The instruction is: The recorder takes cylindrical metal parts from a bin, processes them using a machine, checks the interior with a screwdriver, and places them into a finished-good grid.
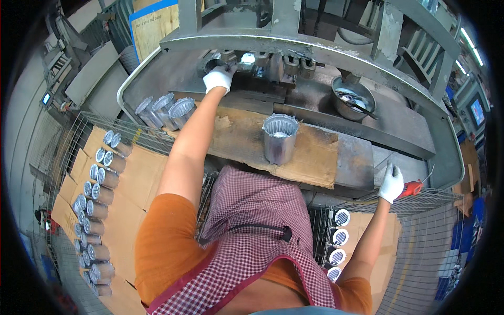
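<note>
My left hand [218, 80], in a white glove, reaches far into the machine. Its fingers curl at a dark, round-mouthed metal housing [214, 65], and the fingertips are partly hidden. My right hand [391, 184], also gloved, is off to the right by the bench's front edge. Its fingers look closed, but what they hold is unclear. Beside it is a red-handled tool [411, 189] with a thin metal tip. A finned silver metal housing [279, 140] stands upright on the cardboard [315, 157] before me. Several similar housings [181, 111] lean together at the left end of the bench.
Dark metal blocks [291, 65] line the machine bed. A metal bowl [353, 100] with wet contents and a dark handle sits back right. Machine frame beams [315, 46] cross above. Wire baskets hold finned housings [97, 210] at left and round-faced parts [340, 237] at right.
</note>
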Motion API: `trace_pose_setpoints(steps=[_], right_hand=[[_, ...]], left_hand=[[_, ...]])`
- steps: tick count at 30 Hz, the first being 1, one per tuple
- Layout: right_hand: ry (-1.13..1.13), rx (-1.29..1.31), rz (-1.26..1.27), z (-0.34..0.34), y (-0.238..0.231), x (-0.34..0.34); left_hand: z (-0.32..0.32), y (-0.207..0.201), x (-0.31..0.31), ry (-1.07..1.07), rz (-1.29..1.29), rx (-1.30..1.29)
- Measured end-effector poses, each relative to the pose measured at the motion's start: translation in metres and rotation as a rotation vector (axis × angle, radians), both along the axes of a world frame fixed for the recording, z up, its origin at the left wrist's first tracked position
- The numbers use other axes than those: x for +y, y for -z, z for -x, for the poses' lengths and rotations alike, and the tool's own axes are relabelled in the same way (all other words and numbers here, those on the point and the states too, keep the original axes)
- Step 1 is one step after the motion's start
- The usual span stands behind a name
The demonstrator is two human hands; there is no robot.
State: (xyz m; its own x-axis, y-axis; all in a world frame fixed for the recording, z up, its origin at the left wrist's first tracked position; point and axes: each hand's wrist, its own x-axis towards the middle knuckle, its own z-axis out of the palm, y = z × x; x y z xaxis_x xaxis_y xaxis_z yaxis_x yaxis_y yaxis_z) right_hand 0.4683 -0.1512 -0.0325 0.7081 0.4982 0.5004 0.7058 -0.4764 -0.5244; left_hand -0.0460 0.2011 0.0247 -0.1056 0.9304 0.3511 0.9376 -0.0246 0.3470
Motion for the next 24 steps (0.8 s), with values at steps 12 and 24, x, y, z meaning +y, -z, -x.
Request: trace_pose_setpoints(steps=[12,24], right_hand=[[0.093,-0.468,-0.349,-0.027,-0.002,-0.032],[-0.327,0.269,-0.167,0.05,-0.022,-0.055]], left_hand=[[-0.009,0.005,-0.064,-0.028,-0.111,-0.159],[-0.178,0.005,-0.227,0.922,-0.007,-0.17]])
